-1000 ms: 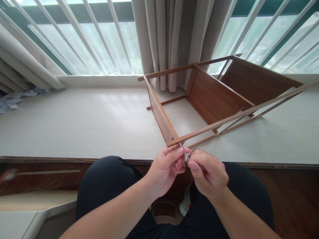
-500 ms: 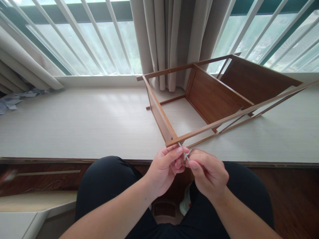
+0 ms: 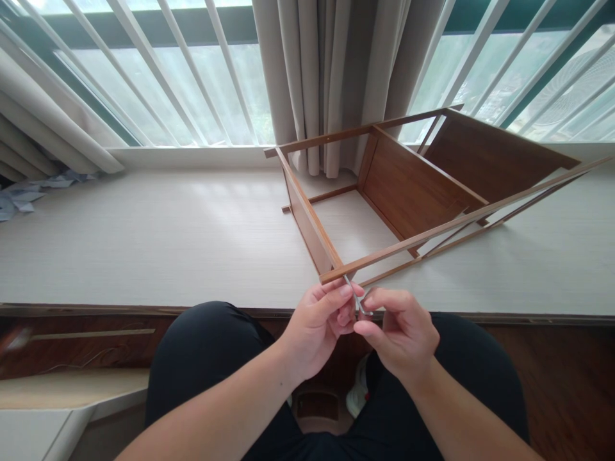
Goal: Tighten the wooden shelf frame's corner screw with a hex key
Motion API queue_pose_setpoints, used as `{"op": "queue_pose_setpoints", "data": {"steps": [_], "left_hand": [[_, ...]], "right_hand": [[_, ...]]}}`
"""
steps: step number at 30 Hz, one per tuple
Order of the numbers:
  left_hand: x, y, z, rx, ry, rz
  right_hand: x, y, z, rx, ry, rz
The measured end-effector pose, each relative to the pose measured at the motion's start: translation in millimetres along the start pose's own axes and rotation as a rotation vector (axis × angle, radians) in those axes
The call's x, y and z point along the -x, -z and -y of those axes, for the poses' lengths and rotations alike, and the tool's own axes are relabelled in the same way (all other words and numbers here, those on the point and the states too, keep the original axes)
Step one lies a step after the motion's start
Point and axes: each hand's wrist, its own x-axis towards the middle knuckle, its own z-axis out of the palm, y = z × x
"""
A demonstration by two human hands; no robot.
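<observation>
A brown wooden shelf frame [image 3: 423, 189] lies on its side on the white ledge, its near corner toward me. At that corner a thin metal hex key [image 3: 358, 301] has its far end against the underside of the rail, with its bent end pointing toward my right hand. My left hand [image 3: 321, 326] pinches the key's shaft between thumb and fingers, just below the wood. Beside the bent end, my right hand [image 3: 401, 326] has thumb and forefinger spread apart. Whether a fingertip still touches the key I cannot tell. The screw is hidden.
The white ledge [image 3: 168, 237] runs under a barred window with grey curtains [image 3: 331, 83]. Torn paper-like pieces [image 3: 29, 192] lie at its left end. My knees are against its front edge. A pale piece of furniture [image 3: 62, 403] stands at lower left.
My right hand's thumb and forefinger have parted from the key's bent end, which now shows between them. My left hand and the shelf frame stay put.
</observation>
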Motion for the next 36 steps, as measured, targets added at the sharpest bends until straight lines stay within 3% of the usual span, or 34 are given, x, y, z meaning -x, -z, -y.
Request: {"op": "queue_pose_setpoints", "data": {"steps": [5,9,24,28,31,33,36], "left_hand": [[0.6,1.4,-0.4,-0.003,0.020,0.007],[0.0,2.9,-0.3,0.026,0.010,0.034],[-3.1,8.1,2.2,-0.103,-0.038,0.077],[-3.3,12.5,2.6,-0.293,-0.120,0.087],[-1.6,18.8,-3.7,-0.522,-0.216,0.046],[-0.3,26.2,-11.1,-0.702,-0.293,-0.014],[-0.6,42.7,-22.7,-0.975,-0.380,-0.133]], "right_hand": [[-4.9,2.0,4.0,0.034,0.124,0.070],[-6.7,3.9,4.2,-0.021,0.139,0.094],[0.1,-4.8,-1.8,-0.087,0.133,-0.007],[-1.8,-6.2,-5.9,-0.135,0.133,-0.212],[-10.4,0.5,-12.1,-0.043,0.041,-0.340],[-15.7,7.8,-18.1,0.085,-0.070,-0.300],[-17.3,18.4,-29.3,0.163,-0.281,-0.126]]}}
